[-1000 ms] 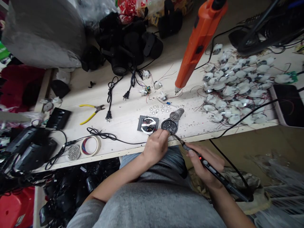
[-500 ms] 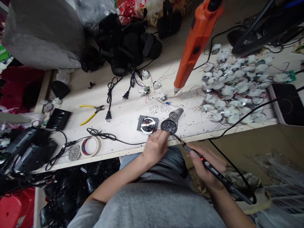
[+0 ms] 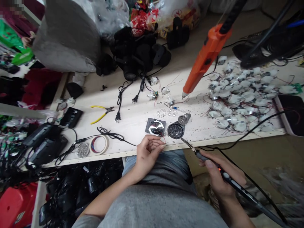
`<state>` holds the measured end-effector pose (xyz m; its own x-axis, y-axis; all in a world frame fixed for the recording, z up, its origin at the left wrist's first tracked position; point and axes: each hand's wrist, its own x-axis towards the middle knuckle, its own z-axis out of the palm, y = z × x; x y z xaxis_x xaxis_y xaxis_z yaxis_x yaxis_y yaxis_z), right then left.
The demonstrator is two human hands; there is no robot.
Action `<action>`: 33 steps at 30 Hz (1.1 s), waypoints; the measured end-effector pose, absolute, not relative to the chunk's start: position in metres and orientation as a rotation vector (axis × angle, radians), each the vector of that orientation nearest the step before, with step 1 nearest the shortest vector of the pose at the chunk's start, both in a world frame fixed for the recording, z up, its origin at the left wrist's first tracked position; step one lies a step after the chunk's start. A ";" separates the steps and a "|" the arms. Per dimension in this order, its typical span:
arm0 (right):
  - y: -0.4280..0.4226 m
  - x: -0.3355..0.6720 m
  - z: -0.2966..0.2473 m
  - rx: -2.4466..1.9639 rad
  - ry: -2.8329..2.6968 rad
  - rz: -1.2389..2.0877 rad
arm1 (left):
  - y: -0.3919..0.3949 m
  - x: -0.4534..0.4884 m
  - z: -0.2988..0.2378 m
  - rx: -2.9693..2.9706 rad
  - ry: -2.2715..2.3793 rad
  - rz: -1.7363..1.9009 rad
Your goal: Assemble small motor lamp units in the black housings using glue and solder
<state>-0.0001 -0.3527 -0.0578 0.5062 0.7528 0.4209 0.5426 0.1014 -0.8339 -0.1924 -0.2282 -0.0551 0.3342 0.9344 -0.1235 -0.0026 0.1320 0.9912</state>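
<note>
My right hand grips a black soldering iron like a pen; its tip points up-left toward a round black tip-cleaner dish with a coil spring holder. My left hand is at the bench's front edge, fingers curled, pinching a thin red wire beside a black square plate with a shiny disc.
An orange tool hangs over the bench. A heap of small white motors with wires fills the right side. Yellow pliers, tape roll, black power cords and black gear lie left and behind.
The camera view shifted. My left hand drew back from the cleaner dish toward the bench edge, and the iron's tip pulled slightly away from the dish.
</note>
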 end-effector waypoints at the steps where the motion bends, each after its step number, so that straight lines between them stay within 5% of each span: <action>1: -0.352 -0.001 -0.057 -1.551 -1.182 0.222 | -0.227 -0.195 -0.054 1.153 0.985 0.857; 33: -0.288 -0.042 -0.048 -1.366 -1.701 -0.102 | -0.211 -0.221 -0.073 0.944 0.939 0.913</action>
<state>-0.0416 -0.2879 -0.0477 0.0411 0.7292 0.6830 0.8058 0.3800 -0.4542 -0.2212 -0.2109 -0.0730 0.3134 0.9198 -0.2362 -0.2104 0.3098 0.9272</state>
